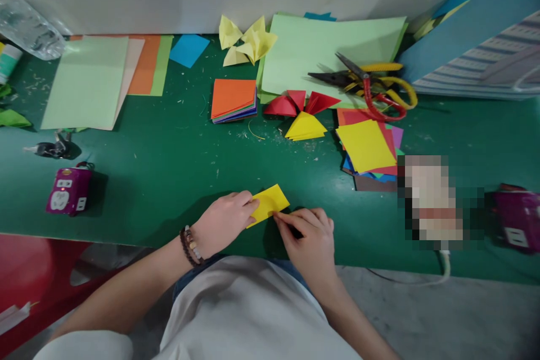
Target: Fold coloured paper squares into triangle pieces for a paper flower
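Note:
Near the front edge of the green table, a yellow strip of folded paper (270,202) lies tilted between my hands. My left hand (228,219), with beaded bracelets at the wrist, grips its left end, fingers curled over the top. Thumb and forefinger of my right hand (307,233) pinch together at the strip's lower right edge. Beyond my hands sit folded red paper pieces (282,106) and a fan of folded yellow pieces (306,126). A stack of orange-topped square paper (233,95) is left of these; loose coloured squares with a yellow sheet (366,145) on top lie right.
Scissors with red handles (382,102) and yellow-handled pliers (392,81) rest on pale green sheets (329,48). More sheets (88,81), keys (54,147) and a purple socket block (68,191) are at left. A blurred phone-like item (432,197) and cable (445,270) lie right.

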A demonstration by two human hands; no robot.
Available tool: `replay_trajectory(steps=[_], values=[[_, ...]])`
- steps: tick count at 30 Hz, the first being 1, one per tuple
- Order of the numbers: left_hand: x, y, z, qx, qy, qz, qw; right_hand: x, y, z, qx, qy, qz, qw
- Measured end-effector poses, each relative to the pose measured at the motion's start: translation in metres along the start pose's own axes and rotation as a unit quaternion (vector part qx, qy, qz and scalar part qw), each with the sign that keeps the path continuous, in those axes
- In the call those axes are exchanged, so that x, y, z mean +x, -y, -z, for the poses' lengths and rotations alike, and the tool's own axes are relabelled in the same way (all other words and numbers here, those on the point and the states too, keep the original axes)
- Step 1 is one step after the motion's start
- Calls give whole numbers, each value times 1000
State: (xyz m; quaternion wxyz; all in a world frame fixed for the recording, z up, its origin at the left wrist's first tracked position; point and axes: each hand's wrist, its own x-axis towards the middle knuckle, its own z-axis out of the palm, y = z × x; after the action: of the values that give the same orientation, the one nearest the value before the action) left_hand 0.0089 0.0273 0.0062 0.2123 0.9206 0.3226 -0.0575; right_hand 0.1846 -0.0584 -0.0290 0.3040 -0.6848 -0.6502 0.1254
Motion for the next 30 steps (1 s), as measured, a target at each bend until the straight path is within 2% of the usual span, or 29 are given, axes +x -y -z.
replay_trajectory(steps=[4,7,13,18,22,26,30], values=[[0,0,0,7,6,0,1000,-2,5,-3,9,17,20,1000],[1,0,1,5,4,1,1000,0,3,-2,-3,13,5,1000],[1,1,1,-8,-3,-1,1000,5,-14,1,-22,-3,-24,999],[0,2,0,-12,-16,-6,1000,7,-29,9,-59,-46,-25,997],[1,3,-1,-5,-12,-7,1000,6,-14,11,-36,-59,15,998],[1,1,0,-7,-12,-3,1000,3,3,2,-1,-12,46,999],[-1,1,0,-1,-17,-7,1000,5,-12,2,-41,-17,12,999]])
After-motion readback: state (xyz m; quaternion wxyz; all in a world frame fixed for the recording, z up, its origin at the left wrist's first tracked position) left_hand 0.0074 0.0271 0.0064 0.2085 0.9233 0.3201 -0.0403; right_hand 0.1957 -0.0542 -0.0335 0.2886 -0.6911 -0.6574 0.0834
